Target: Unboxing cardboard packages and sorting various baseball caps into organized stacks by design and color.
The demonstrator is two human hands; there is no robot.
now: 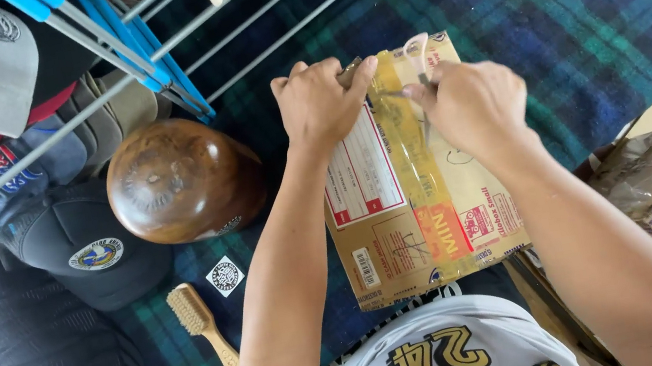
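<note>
Plaid blanket (579, 8): cardboard box (410, 213) under left hand (319, 105) gripping edge; right hand (471, 101) grasping scissors (417, 62).

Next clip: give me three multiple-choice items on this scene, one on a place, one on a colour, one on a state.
1. Where does the wooden brush lie?
A. below the round wooden form
B. on the cardboard box
C. on the rack

2. What colour is the blanket?
A. plain red
B. blue-green plaid
C. white

3. What does the right hand do?
A. rests flat
B. holds scissors at the box's tape
C. holds a cap

A: the brush is on the blanket beneath the form. B: dark blue and green checks. B: scissor handles show above the fingers while the left hand steadies the box.
</note>
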